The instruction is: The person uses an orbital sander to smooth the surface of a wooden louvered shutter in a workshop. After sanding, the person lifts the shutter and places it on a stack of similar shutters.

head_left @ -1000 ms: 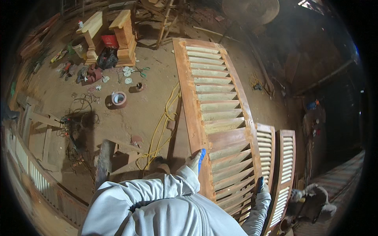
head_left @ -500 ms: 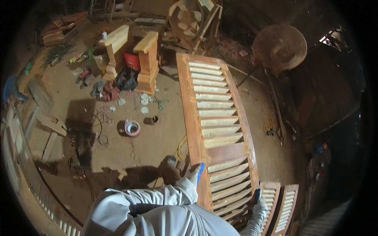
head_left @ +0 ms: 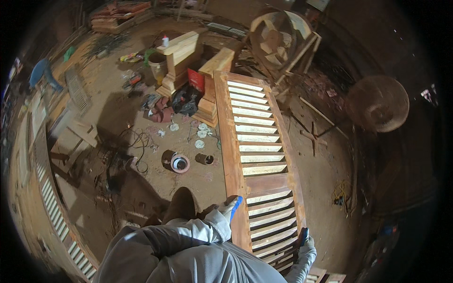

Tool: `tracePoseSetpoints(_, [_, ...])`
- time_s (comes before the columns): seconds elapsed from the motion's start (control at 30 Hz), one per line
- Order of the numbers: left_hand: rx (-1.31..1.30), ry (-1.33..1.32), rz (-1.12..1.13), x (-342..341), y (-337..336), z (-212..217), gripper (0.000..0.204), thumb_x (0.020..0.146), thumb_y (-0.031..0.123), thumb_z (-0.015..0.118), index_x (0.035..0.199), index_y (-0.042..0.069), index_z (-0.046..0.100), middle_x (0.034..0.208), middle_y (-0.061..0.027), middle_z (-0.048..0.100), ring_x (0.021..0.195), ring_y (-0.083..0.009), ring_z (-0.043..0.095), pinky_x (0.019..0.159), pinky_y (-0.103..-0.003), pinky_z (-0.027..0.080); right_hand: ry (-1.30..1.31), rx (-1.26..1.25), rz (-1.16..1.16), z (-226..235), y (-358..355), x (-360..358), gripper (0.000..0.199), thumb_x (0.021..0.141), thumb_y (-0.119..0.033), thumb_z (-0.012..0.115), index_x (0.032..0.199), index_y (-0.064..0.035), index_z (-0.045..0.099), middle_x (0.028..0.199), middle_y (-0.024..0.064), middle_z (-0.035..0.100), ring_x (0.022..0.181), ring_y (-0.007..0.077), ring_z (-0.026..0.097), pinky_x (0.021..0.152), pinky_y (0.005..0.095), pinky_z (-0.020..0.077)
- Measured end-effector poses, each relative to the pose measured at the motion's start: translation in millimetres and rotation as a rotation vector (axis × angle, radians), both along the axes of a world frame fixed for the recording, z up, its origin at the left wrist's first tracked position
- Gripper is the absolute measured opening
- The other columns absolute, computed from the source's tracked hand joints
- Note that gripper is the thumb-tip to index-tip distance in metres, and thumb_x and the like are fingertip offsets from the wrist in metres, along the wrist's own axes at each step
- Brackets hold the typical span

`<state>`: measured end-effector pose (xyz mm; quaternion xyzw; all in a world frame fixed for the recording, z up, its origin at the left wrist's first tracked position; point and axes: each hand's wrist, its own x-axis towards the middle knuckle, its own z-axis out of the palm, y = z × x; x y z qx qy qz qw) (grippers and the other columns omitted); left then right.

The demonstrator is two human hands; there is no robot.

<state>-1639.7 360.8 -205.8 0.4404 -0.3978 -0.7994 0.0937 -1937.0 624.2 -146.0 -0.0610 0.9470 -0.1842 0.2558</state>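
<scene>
A long wooden louvered shutter (head_left: 266, 183) stretches away from me, its brown frame holding rows of slats lit pale. My left hand (head_left: 230, 207), in a white glove with blue at the fingers, grips the left stile near the close end. On the opposite stile, my right hand (head_left: 305, 239) is closed around the edge, its glove dark blue at the fingertips. Both hands hold the shutter at about the same distance from me. Its far end overlaps part of a wooden pedestal (head_left: 207, 111) in view.
Another pedestal (head_left: 184, 54) stands beside a bucket (head_left: 158, 66). A tape roll (head_left: 180, 163) and a small can (head_left: 205, 159) lie on the dirt floor. Another louvered shutter (head_left: 56, 212) lies at left. A round basin-like disc (head_left: 377, 104) stands at right; more shutters (head_left: 325, 276) are below.
My view has turned left, so the floor objects sit further right in the picture. The shutter has swung left with me over the floor, both hands keeping their grip.
</scene>
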Motion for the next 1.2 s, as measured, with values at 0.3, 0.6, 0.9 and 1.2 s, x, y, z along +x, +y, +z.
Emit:
tracePoseSetpoints(0.3, [-0.242, 0.029, 0.072, 70.3, -90.5, -5.4, 0.056, 0.098, 0.005, 0.038, 0.152, 0.003, 0.021, 0.156, -0.0119, 0.029, 0.144, -0.0230, 0.028, 0.121, -0.034, 0.021, 0.009, 0.014, 0.196, 32.7, -181.8, 15.7, 0.075, 0.091, -0.069, 0.044, 0.101, 0.0011, 0.068, 0.076, 0.0105, 0.067, 0.071, 0.0246, 0.062, 0.067, 0.0398, 0.0487])
tracePoseSetpoints(0.6, [-0.728, -0.001, 0.137, 207.8, -229.9, 15.8, 0.065, 0.088, 0.015, 0.062, 0.145, 0.003, 0.034, 0.149, -0.0148, 0.038, 0.137, -0.0239, 0.038, 0.114, -0.037, 0.032, 0.143, -0.058, 0.477, 36.5, -413.0, 85.3, 0.070, 0.093, -0.064, 0.045, 0.102, 0.0011, 0.068, 0.078, 0.0097, 0.067, 0.072, 0.0223, 0.061, 0.068, 0.0385, 0.0487])
tracePoseSetpoints(0.9, [0.014, 0.556, 0.890, 298.4, -286.6, 39.1, 0.037, 0.092, 0.035, 0.067, 0.117, 0.009, 0.062, 0.108, -0.0053, 0.066, 0.097, -0.0163, 0.062, 0.084, -0.034, 0.050, 0.236, -0.160, 0.945, 54.3, -646.3, 172.5, 0.064, 0.095, -0.058, 0.046, 0.103, 0.0010, 0.069, 0.080, 0.0085, 0.068, 0.074, 0.0193, 0.060, 0.068, 0.0369, 0.0485])
tracePoseSetpoints(1.2, [0.233, 0.764, 1.389, 330.9, -269.8, 45.4, 0.032, 0.096, 0.029, 0.062, 0.120, 0.008, 0.061, 0.112, -0.0063, 0.066, 0.098, -0.0194, 0.065, 0.087, -0.040, 0.053, 0.284, -0.450, 1.470, 37.6, -817.7, 217.1, 0.058, 0.097, -0.053, 0.047, 0.104, 0.0009, 0.070, 0.083, 0.0074, 0.069, 0.076, 0.0164, 0.059, 0.069, 0.0353, 0.0483])
